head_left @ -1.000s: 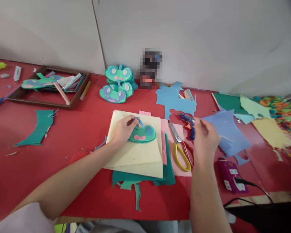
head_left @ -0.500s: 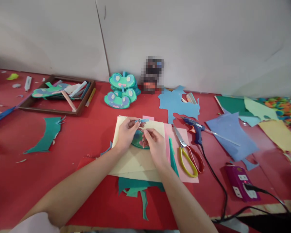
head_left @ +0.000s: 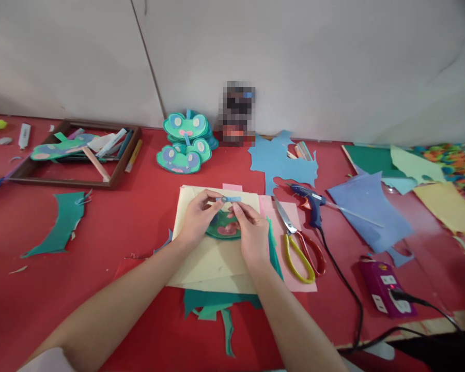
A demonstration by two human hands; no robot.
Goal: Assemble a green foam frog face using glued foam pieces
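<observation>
A green felt frog piece (head_left: 223, 229) with pink and blue patches lies on a stack of cream sheets (head_left: 213, 258). My left hand (head_left: 197, 219) and my right hand (head_left: 251, 232) rest over it. Both pinch a small light-blue strip (head_left: 229, 199) held just above the frog's top edge, left fingers at one end, right fingers at the other. The hands hide much of the frog.
Yellow-and-red scissors (head_left: 298, 243) and a blue glue gun (head_left: 312, 204) with its black cord lie right of the stack. A purple power strip (head_left: 387, 294) is near the front right. Finished frogs (head_left: 184, 142), a wooden tray (head_left: 73, 152) and felt scraps (head_left: 366, 206) surround them.
My right hand left the glue gun on the table, came left to the frog piece and took the other end of the blue strip. The left hand lifted the strip slightly.
</observation>
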